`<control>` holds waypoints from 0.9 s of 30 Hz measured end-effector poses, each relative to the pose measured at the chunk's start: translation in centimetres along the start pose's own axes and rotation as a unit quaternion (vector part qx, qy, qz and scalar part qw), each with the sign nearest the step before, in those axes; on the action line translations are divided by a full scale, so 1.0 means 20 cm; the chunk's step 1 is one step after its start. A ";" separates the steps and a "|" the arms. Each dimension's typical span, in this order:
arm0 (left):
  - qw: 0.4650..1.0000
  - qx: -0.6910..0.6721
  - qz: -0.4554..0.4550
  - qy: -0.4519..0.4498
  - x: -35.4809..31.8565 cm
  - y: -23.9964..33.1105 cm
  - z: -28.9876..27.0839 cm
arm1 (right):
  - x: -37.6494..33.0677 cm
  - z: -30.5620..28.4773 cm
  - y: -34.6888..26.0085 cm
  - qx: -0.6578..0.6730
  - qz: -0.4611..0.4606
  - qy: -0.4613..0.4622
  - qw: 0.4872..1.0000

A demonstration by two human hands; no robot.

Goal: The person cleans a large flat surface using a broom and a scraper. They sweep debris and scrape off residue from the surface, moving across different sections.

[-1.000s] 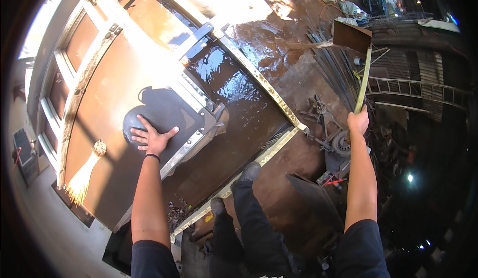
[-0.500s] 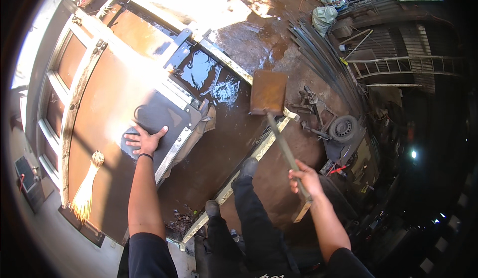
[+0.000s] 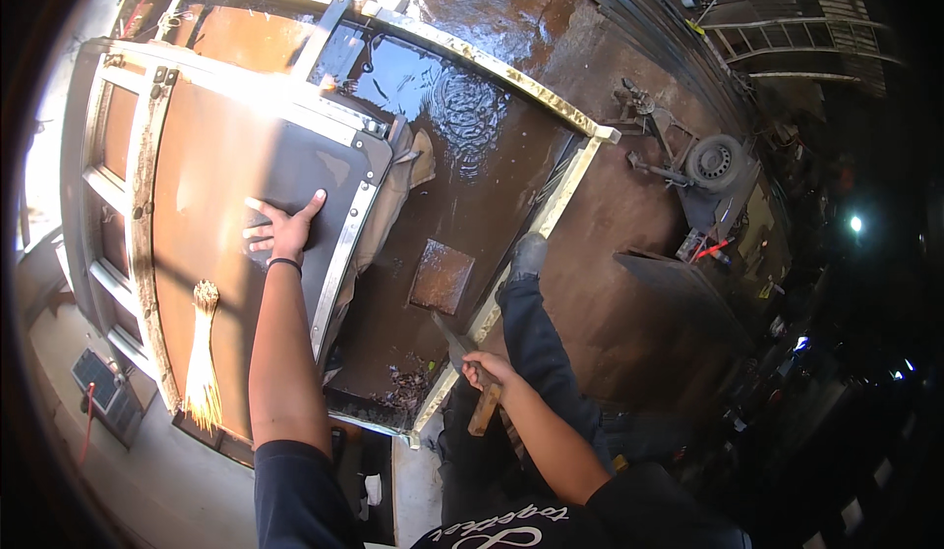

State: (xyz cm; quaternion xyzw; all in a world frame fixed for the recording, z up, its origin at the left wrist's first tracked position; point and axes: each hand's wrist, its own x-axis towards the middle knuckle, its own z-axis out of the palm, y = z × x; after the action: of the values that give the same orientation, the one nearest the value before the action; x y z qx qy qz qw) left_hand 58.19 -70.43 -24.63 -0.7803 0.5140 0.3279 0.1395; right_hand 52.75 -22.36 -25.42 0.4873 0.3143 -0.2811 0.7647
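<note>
My left hand (image 3: 283,227) lies flat with spread fingers on a dark, metal-edged panel (image 3: 344,177). My right hand (image 3: 487,370) is closed round the wooden handle of a dustpan (image 3: 442,277) with a rusty square pan. The pan is low over a shallow pool of brown water (image 3: 393,323), inside a pale-edged frame (image 3: 521,75); whether it touches the water is unclear. Ripples spread in the water beyond it. A stick broom (image 3: 204,362) rests on the brown board to the left of my left arm.
Wet leaf litter (image 3: 408,384) lies in the frame's near corner. My shoe (image 3: 529,254) is at the frame's right edge. Farther right are a wheel (image 3: 715,163) on a metal stand, long metal bars (image 3: 639,13) and a ladder (image 3: 796,33). A solar panel (image 3: 103,392) is at lower left.
My right hand has brought the dustpan down and left, from above the frame's far right corner to low over the near water. Ripples have appeared. My left hand stays on the panel.
</note>
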 end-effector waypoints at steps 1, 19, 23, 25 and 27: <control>1.000 -0.005 0.006 -0.011 -0.02 0.03 0.02 | 0.13 -0.10 0.06 0.035 -0.015 0.009 0.999; 1.000 0.017 -0.016 0.006 -0.01 0.00 0.01 | 0.63 0.00 0.21 -0.520 -0.130 0.301 0.788; 1.000 0.007 -0.005 0.002 -0.05 0.04 0.01 | 0.36 0.11 -0.11 -0.568 -0.139 0.278 0.762; 1.000 0.007 -0.014 0.006 -0.05 0.00 -0.05 | 0.21 0.29 -0.26 -0.532 -0.108 0.271 0.795; 1.000 0.009 -0.016 0.000 -0.03 -0.02 -0.04 | 0.09 0.39 -0.45 -0.556 -0.104 0.296 0.770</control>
State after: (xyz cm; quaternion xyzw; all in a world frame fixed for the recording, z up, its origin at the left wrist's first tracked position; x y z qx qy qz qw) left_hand 58.76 -70.25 -23.59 -0.7873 0.5044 0.3205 0.1517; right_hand 48.84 -33.14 -29.33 0.0008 0.6749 0.0233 0.7375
